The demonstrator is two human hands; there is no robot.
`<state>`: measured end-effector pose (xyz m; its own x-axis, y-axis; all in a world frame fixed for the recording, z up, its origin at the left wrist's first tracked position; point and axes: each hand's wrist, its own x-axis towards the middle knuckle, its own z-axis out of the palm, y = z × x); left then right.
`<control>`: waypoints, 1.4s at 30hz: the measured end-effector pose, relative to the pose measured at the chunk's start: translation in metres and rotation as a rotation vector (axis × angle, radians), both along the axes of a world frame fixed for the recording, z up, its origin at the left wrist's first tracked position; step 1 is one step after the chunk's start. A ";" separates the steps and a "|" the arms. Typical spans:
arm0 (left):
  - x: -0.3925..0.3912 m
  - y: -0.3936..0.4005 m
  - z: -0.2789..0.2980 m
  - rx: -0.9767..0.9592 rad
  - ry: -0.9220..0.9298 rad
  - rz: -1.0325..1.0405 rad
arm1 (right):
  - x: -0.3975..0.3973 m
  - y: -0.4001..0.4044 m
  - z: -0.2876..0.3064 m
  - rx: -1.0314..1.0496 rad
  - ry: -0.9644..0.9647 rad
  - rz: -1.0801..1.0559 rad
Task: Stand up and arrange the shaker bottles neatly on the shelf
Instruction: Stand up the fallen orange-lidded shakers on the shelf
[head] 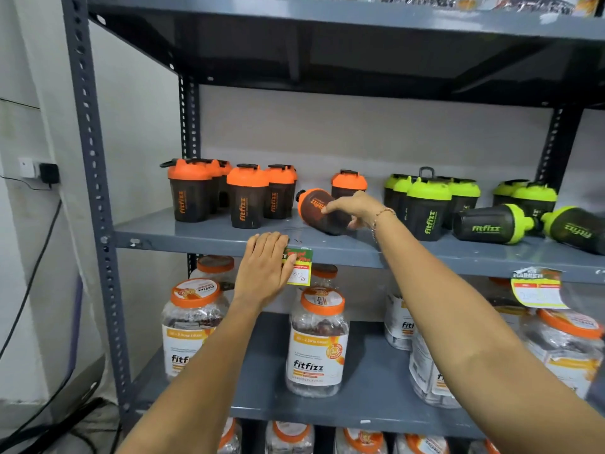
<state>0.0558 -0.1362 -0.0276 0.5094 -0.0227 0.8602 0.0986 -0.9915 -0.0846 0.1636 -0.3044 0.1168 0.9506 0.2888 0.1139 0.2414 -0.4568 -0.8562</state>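
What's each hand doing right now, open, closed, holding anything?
Left hand: open, flat against the shelf edge, holding nothing.
Right hand: closed around the tilted orange-lidded shaker bottle.

Matt grey painted metal shelf [209, 235] carries dark translucent plastic shaker bottles [247, 199] with glossy lids

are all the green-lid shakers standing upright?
No: two green-lid shakers, one and another, lie on their sides at the right end of the shelf, beside the upright ones.
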 end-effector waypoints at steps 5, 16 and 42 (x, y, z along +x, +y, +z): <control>0.001 0.002 -0.001 0.003 -0.015 -0.018 | -0.005 -0.012 -0.018 0.668 0.418 0.194; 0.007 0.007 -0.005 0.001 -0.035 -0.041 | 0.014 -0.002 -0.039 0.548 0.175 0.264; 0.021 0.013 -0.011 0.063 -0.199 -0.091 | 0.027 0.008 -0.039 0.036 -0.060 0.061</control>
